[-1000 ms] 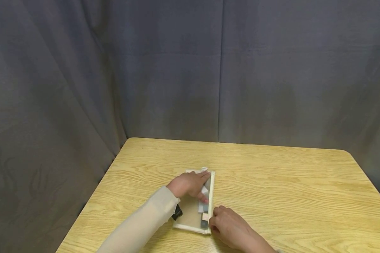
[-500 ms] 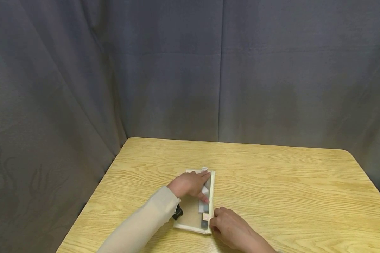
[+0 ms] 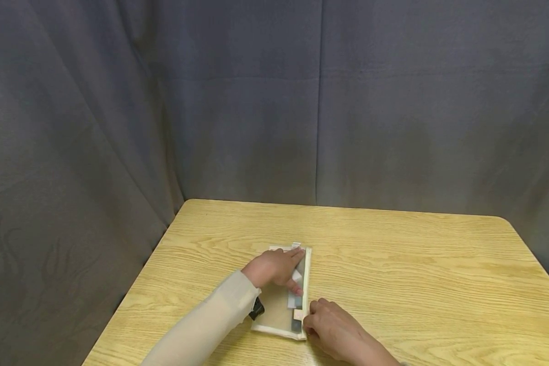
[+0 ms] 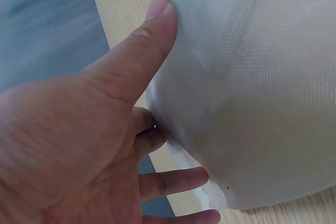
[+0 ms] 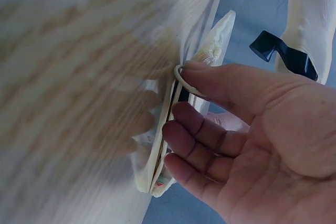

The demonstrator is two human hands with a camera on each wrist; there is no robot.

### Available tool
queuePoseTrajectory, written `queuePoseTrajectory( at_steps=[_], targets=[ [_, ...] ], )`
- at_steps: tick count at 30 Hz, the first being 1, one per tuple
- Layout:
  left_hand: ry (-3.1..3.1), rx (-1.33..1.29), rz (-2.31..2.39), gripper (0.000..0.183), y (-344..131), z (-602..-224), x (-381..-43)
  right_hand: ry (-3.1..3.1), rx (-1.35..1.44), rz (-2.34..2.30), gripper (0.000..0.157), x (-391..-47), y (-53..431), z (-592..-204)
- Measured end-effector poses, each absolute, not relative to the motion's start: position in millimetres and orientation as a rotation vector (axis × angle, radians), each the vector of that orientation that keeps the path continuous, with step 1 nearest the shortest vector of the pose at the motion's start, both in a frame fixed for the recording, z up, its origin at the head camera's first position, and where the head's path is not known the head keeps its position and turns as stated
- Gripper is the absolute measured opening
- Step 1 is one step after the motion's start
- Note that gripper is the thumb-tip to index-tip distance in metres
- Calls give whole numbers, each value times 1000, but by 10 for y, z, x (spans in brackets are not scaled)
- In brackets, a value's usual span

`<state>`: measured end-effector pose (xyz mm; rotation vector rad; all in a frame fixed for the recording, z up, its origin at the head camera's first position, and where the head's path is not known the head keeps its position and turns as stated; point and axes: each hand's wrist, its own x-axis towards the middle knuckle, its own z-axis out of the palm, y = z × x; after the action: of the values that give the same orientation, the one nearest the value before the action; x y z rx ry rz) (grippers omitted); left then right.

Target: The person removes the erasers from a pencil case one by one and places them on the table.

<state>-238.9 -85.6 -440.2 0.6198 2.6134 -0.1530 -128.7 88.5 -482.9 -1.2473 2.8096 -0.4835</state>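
A flat mesh zipper pouch with cream-white edging lies on the table. Through its see-through side show white and dark grey flat items, plus a small pale pink one. Over the pouch's far half rests my left hand, fingers spread and mostly straight; its thumb lies on the mesh by the edge in the left wrist view. At the near right corner is my right hand. Its thumb and index finger pinch a pale cord loop, a zipper pull, beside the pouch's zip edge. The other fingers curl loosely along that edge.
The wood-grain table stretches away to the back and right of the pouch. Grey curtains hang behind it and at the left. A black device is worn at the left wrist, below the cream sleeve.
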Motion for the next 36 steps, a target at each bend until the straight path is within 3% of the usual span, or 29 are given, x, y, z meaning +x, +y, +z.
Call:
queuePoseTrajectory(
  at_steps=[36],
  targets=[
    [2609,651,-111,108,-910,-4455,-2411,2848,-1261,-492,10,-1316,898,-4861]
  ],
)
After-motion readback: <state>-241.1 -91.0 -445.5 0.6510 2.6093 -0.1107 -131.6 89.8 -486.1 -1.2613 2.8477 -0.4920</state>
